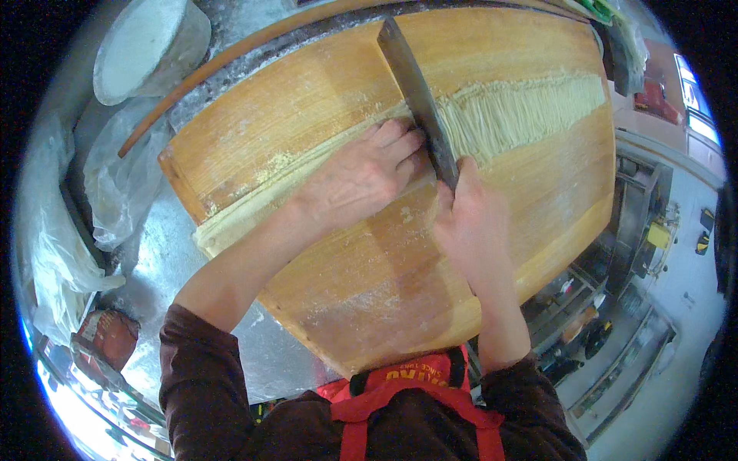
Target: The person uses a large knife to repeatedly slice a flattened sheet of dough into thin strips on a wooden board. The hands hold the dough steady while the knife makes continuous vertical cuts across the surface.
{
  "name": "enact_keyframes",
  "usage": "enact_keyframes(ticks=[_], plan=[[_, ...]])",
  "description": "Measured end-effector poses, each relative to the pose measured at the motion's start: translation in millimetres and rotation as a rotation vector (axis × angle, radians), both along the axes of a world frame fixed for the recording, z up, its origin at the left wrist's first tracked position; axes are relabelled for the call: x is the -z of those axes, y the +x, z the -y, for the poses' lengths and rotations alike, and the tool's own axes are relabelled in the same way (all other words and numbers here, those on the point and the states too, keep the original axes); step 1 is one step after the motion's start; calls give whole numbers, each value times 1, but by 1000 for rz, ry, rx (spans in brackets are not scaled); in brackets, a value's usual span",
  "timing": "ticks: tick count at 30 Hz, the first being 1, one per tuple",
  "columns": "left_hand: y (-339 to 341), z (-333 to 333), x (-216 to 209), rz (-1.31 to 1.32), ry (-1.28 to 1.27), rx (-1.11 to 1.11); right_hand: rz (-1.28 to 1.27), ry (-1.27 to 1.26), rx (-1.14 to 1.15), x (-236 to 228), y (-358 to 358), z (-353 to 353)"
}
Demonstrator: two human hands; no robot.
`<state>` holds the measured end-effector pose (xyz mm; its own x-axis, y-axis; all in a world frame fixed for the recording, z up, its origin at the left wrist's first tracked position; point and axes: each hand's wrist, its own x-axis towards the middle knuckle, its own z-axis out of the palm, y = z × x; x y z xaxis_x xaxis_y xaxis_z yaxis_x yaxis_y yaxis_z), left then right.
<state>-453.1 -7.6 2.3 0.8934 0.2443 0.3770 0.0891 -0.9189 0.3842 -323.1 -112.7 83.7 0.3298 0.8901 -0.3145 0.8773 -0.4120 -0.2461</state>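
At the frame's centre, the right hand (pixel 477 219) is closed on a long, dark, rectangular metal knife (pixel 419 96). The left hand (pixel 365 175) rests on a flat, pale dough strip (pixel 240 218); whether it grips or presses, I cannot tell. Cut: thin, pale dough strands (pixel 523 115), upper right, on the yellowish wooden board (pixel 369 307). Uncut: the strip towards centre left.
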Motion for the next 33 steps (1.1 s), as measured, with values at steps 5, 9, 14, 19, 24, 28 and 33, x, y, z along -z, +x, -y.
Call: enact_keyframes(ticks=[5,9,14,19,24,28,33], plan=[[-5,0,-2,-75,50,7,-121,118,15,3,14,4],[-3,0,-1,-19,28,-11,-112,107,3,-15,-1,22],[-4,0,4,3,15,-6,-40,-36,-4,-19,-3,24],[-4,0,1,15,-25,3,-43,-20,54,-3,-4,-9],[-8,0,-5,-50,41,3,-130,176,2,6,11,9],[-8,0,0,-51,70,-4,-134,77,32,-14,-5,25],[-8,0,0,-32,74,-17,-81,-44,65,-15,-7,16]])
